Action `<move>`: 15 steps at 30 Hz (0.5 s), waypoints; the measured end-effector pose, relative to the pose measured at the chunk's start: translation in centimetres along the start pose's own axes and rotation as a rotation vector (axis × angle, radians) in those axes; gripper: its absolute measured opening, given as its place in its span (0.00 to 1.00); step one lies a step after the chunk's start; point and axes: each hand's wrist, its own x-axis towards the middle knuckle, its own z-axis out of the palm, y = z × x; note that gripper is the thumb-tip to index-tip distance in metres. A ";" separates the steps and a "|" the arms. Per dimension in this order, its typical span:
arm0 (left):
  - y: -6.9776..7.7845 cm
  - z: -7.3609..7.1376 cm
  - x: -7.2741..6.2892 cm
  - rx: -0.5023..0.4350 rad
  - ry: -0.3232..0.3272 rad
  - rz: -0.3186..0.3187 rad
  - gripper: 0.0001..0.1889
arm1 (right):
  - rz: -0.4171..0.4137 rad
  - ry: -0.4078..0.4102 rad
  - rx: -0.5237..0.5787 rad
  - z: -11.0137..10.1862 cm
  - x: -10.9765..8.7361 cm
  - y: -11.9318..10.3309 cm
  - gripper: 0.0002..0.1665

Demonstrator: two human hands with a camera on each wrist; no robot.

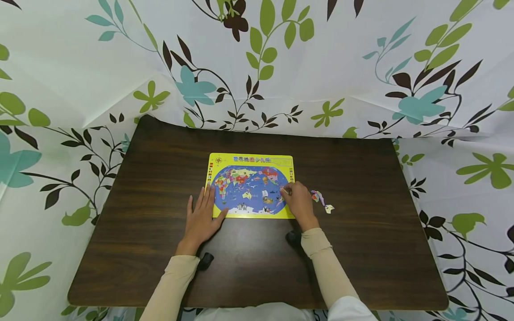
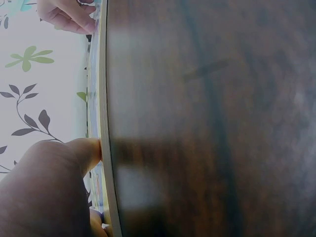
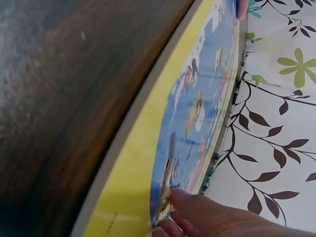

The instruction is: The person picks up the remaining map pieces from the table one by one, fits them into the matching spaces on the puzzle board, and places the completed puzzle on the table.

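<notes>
A world map puzzle board (image 1: 250,216) with a yellow border and blue oceans lies flat on the table. My left hand (image 1: 202,221) rests over its lower left edge, fingers stretched out and spread; in the left wrist view the thumb (image 2: 85,152) presses on the board's near edge. At the map's right side my right hand (image 1: 302,204) pinches a small puzzle piece (image 3: 166,195) between thumb and fingers, tilted up against the board. What is printed on this piece is mostly hidden. Just right of that hand lie several loose puzzle pieces, among them a pale yellowish one (image 1: 329,208).
The dark wooden table (image 1: 361,258) extends on all sides of the board. Behind it hangs a white cloth (image 1: 345,53) printed with leaves and flowers. Black straps or devices (image 1: 205,261) sit at both wrists.
</notes>
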 end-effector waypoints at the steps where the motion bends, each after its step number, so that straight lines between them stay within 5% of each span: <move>1: 0.0 0.0 0.0 0.000 0.002 0.001 0.49 | 0.003 0.001 0.003 0.0 0.0 0.0 0.17; 15: 0.0 0.0 0.1 0.004 -0.007 -0.003 0.49 | 0.030 0.036 0.005 0.2 0.1 0.3 0.16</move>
